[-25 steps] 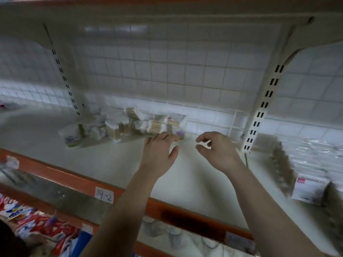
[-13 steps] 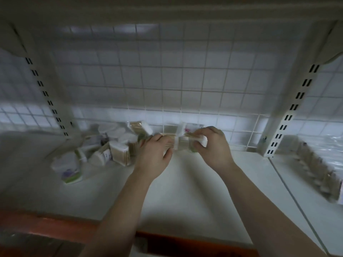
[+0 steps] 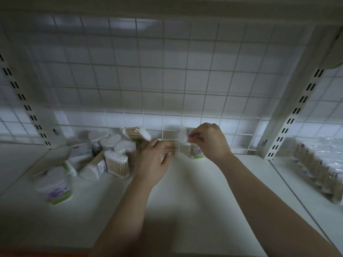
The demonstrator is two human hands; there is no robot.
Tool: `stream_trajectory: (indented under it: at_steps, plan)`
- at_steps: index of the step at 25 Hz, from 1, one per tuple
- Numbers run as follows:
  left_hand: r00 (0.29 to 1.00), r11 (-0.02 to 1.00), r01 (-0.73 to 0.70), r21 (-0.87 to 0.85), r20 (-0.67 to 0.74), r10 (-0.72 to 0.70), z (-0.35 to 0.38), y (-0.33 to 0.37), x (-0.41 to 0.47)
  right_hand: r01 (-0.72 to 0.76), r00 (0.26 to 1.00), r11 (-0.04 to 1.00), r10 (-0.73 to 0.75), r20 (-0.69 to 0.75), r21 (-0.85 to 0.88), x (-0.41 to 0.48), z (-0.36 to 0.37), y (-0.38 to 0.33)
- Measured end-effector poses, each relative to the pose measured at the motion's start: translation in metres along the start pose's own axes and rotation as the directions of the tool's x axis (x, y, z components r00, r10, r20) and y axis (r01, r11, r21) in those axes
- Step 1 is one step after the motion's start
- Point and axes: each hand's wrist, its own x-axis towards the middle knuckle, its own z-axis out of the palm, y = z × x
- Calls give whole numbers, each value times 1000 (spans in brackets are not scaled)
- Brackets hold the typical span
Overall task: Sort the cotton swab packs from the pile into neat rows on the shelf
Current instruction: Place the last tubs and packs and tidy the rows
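Shelf point(image 3: 185, 201): left fingers point(image 3: 155, 144) grip swab pack point(image 3: 171, 149); right fingers point(image 3: 197, 139) pinch another pack point(image 3: 182, 136).

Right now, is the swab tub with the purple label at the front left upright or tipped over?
Upright: the swab tub stands on its green base on the shelf, white top facing up.

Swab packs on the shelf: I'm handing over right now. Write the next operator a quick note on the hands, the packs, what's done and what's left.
Left hand grips a wooden-stick pack at the pile's right edge.
Right hand pinches a white-ended pack near the back grid, above a purple-labelled tub.
Pile lies jumbled at back left; a front tub sits apart from it.
Done: no row on this shelf yet.
Left: line up both held packs, then the pile.
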Motion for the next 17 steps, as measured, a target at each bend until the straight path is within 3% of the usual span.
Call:
stream_trajectory:
  at_steps: [7,12,17]
  plan:
    - [999,999,-34,2,28,34,5,3,-2,-70,992,997,66,106,35,9,-9,-1]
    - [998,1000,-29,-9,57,30,10,0,-1,-28,983,999,35,179,-41,7,-11,-2]
    - [999,999,-3,-32,47,4,9,1,0,-70,994,997,71,77,-26,0,-13,-8]
